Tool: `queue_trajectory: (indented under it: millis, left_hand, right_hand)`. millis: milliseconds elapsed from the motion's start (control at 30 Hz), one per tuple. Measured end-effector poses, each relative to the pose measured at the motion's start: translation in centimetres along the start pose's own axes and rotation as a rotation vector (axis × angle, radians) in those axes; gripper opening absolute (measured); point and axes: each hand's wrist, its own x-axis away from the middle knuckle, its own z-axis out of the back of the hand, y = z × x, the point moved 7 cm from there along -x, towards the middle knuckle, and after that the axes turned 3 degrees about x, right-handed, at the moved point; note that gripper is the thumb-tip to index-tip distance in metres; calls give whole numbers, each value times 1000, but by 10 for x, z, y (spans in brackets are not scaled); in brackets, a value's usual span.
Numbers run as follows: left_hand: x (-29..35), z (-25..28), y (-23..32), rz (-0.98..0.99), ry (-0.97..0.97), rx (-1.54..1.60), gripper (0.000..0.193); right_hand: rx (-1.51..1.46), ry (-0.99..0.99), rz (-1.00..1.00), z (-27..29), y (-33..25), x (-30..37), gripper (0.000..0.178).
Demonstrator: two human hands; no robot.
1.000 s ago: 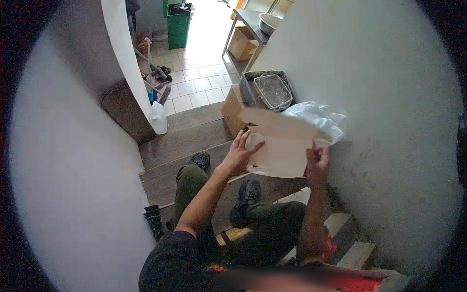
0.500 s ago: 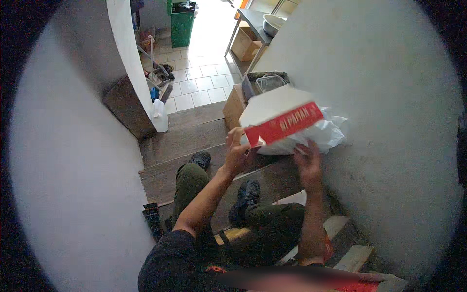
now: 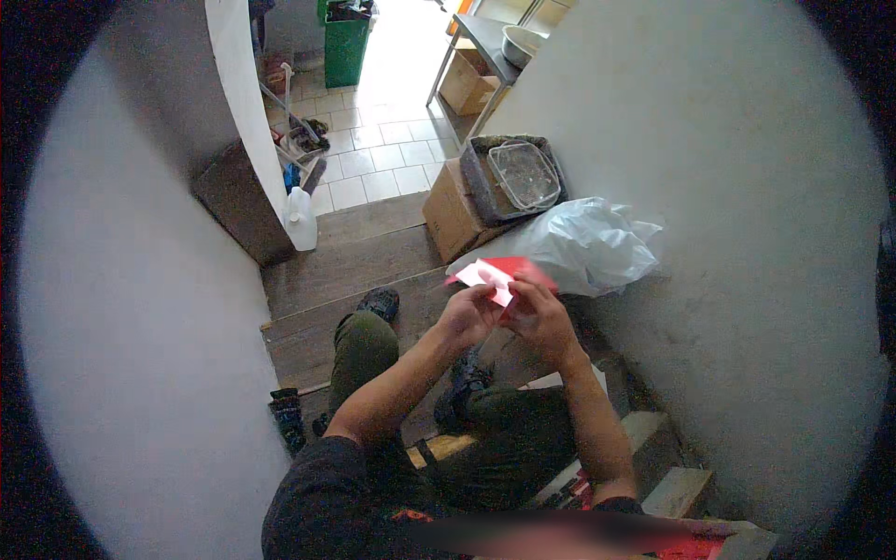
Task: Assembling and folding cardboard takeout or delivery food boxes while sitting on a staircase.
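A red-and-white folded paperboard box [image 3: 535, 270] is held up in front of me, over the stairs, its red side upward and a white flap standing toward me. My left hand [image 3: 469, 315] pinches the white flap at its left edge, fingers closed. Close beside it, my right hand [image 3: 546, 322] has its fingers closed on the box's near right part. The box's underside and far parts are hidden or smeared by motion. Just beyond it lies a white plastic bag [image 3: 597, 245], bunched against the right wall.
Wooden steps [image 3: 341, 271] lead down to a tiled floor [image 3: 373, 163]. A cardboard box [image 3: 450, 210] bears a dark tub [image 3: 481, 182] with a clear lid [image 3: 525, 175]. A white jug [image 3: 300, 221] stands by the left wall. Farther off are a green bin [image 3: 346, 51] and a metal table [image 3: 488, 45].
The box has come nearer and lower, turning from its broad white face to a red side. My right hand has moved left onto it, beside my left hand.
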Motion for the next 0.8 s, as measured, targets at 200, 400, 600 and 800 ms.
queue_trajectory:
  millis: [200, 400, 600, 800]
  left_hand:
    - [7, -10, 11, -239, 159, -220, 26]
    - [6, -7, 23, -262, 159, -354, 19]
    - [2, -2, 13, -297, 72, -193, 19]
    - [5, -15, -6, -171, -24, -27, 22]
  right_hand:
    - [-807, 217, -269, -2, 29, 4, 45]
    - [121, -22, 197, -18, -3, 4, 50]
    - [274, 45, 104, -5, -16, 5, 40]
    - [339, 142, -5, 5, -20, 4, 30]
